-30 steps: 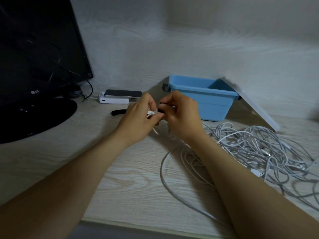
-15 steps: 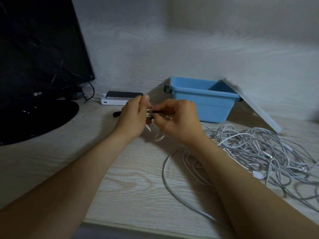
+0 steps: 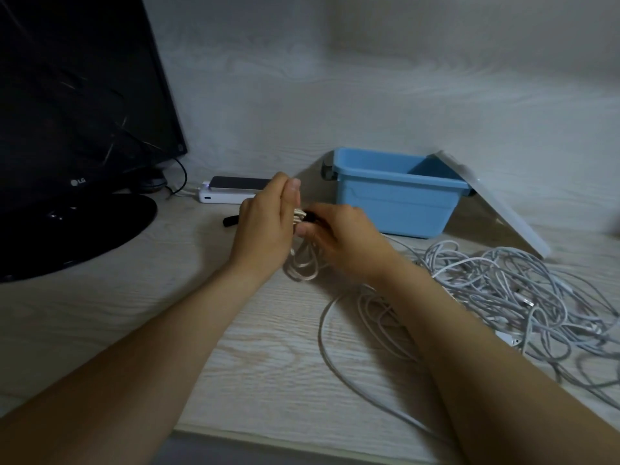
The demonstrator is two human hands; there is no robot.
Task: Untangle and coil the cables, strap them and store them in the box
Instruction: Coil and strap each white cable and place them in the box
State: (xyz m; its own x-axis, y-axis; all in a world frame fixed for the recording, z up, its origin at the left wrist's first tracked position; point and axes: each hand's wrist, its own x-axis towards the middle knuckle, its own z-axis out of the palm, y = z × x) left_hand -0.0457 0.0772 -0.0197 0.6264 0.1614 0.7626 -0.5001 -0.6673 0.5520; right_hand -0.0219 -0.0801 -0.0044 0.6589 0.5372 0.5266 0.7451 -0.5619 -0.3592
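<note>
A small coil of white cable [image 3: 302,263] hangs between my two hands above the desk. My left hand [image 3: 265,226] holds the top of the coil, its fingers mostly straight and upright. My right hand [image 3: 345,239] pinches a black strap [image 3: 310,217] at the coil's top. A second black strap [image 3: 229,220] lies on the desk behind my left hand. A big tangle of white cables [image 3: 503,290] spreads over the desk to the right. The open blue box [image 3: 396,193] stands behind my hands.
The box's white lid [image 3: 493,199] leans against its right side. A black monitor [image 3: 77,95] on a round stand fills the left. A white power bank with a phone on it [image 3: 231,191] lies near the back wall. The desk's front edge [image 3: 302,437] is near.
Both hands have dropped a little toward the desk. The loops of the coil now hang in view below the hands, and my left fingers have straightened upward.
</note>
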